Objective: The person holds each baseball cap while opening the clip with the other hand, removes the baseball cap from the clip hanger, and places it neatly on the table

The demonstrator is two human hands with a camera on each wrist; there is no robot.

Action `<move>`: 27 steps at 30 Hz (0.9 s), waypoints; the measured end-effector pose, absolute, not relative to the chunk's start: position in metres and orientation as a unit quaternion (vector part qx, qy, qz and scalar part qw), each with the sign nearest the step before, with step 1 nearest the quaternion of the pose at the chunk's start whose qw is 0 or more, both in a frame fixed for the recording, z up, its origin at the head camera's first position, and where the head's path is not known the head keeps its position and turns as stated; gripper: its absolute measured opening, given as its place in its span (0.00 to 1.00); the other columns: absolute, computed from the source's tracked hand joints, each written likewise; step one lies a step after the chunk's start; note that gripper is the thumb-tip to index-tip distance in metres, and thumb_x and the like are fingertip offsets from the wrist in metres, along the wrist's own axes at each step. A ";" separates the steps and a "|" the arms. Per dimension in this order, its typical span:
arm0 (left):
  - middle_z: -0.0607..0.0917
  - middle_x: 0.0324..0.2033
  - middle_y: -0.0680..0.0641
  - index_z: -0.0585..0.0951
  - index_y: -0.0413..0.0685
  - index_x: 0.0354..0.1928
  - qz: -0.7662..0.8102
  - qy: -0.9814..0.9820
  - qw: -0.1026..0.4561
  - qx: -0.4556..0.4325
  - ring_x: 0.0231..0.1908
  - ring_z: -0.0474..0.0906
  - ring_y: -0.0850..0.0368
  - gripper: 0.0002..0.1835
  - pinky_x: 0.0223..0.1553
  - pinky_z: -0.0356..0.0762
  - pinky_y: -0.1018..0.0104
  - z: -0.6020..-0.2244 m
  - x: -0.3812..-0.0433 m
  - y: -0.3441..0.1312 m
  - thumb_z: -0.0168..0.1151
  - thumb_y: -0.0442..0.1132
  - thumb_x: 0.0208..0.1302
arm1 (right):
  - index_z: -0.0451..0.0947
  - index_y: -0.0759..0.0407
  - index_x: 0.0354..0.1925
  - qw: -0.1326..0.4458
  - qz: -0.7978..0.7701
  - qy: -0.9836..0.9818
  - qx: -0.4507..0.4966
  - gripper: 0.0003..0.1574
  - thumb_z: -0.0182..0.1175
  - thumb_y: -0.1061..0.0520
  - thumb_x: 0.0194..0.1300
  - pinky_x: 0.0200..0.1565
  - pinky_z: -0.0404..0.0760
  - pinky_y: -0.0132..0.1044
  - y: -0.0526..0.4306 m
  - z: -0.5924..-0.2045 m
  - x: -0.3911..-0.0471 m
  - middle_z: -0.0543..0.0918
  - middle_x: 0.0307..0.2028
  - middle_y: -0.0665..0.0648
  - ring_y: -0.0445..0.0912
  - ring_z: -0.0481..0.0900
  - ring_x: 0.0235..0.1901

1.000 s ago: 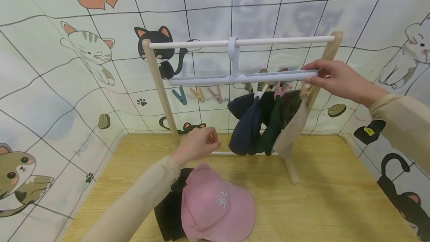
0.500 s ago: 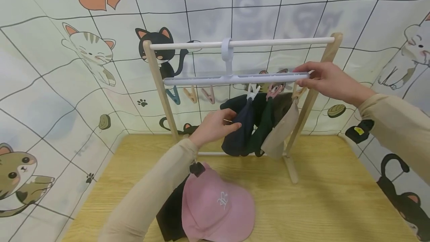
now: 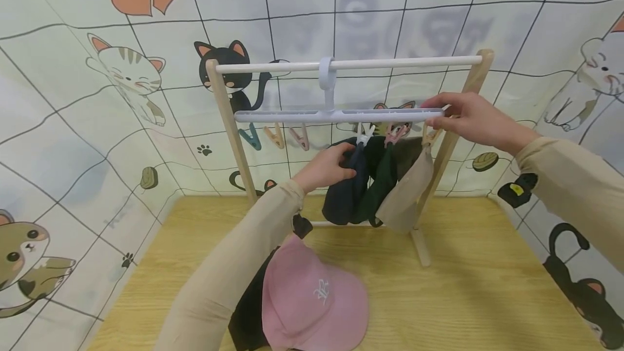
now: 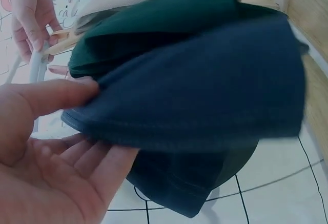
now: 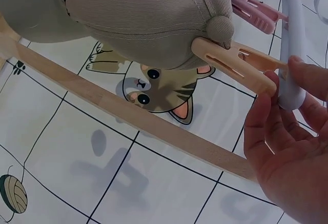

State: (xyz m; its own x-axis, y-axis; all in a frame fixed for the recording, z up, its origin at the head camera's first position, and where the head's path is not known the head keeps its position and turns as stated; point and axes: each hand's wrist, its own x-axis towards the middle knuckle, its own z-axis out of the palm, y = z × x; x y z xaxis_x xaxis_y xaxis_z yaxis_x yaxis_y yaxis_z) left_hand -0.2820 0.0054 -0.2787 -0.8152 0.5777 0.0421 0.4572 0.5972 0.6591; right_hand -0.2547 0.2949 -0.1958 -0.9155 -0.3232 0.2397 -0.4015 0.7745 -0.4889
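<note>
My left hand (image 3: 327, 167) holds the navy cap (image 3: 341, 205) near its upper edge; in the left wrist view the thumb lies over the cloth and the fingers sit beneath it. The right hand (image 3: 475, 121) grips the end of a pale clip hanger (image 3: 283, 117), close above a light orange clothespin (image 5: 233, 65). That pin bites the button of a beige cap (image 3: 407, 194). Between the beige and navy caps hangs a dark green cap (image 3: 382, 191), from a pink clothespin (image 3: 396, 134). A white clothespin (image 3: 364, 133) carries the navy cap.
The hanger hooks over the white bar (image 3: 400, 63) of a wooden rack. Its left half bears a teal clothespin (image 3: 251, 138), an orange and a pink one, holding nothing. A pink cap (image 3: 312, 302) lies on black cloth on the wooden table (image 3: 468, 286), before a cat-print wall.
The hanger and its caps have slid left along the bar with my right hand. My left hand has moved up and right from open air to take hold of the navy cap.
</note>
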 end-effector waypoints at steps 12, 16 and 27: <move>0.71 0.63 0.40 0.64 0.37 0.68 0.319 0.881 0.115 0.329 0.59 0.69 0.51 0.31 0.57 0.64 0.65 -0.270 -0.289 0.008 0.44 0.21 0.60 | 0.73 0.62 0.58 0.026 0.293 -0.939 0.177 0.22 0.60 0.60 0.68 0.33 0.68 0.39 0.292 -0.202 -0.259 0.81 0.44 0.62 0.48 0.77 0.33; 0.70 0.64 0.41 0.64 0.37 0.68 0.335 0.879 0.121 0.318 0.62 0.66 0.51 0.31 0.61 0.62 0.63 -0.271 -0.287 0.007 0.43 0.21 0.61 | 0.71 0.63 0.59 0.007 0.300 -0.936 0.182 0.23 0.60 0.60 0.67 0.36 0.72 0.38 0.291 -0.208 -0.259 0.78 0.46 0.62 0.50 0.79 0.37; 0.71 0.64 0.41 0.65 0.38 0.69 0.349 0.877 0.117 0.310 0.63 0.66 0.50 0.31 0.59 0.63 0.62 -0.278 -0.286 0.005 0.44 0.21 0.60 | 0.69 0.65 0.60 -0.007 0.327 -0.924 0.199 0.23 0.58 0.62 0.68 0.40 0.77 0.41 0.288 -0.231 -0.261 0.75 0.49 0.64 0.54 0.80 0.43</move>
State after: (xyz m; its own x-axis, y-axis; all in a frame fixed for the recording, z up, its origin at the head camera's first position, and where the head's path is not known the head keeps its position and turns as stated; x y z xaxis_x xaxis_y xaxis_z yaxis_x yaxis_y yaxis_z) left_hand -0.2857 0.0050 -0.2783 -0.7805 0.6251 0.0121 0.4622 0.5639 0.6844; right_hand -0.2609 0.2885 -0.2314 -0.9208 -0.3720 0.1175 -0.3630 0.7071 -0.6068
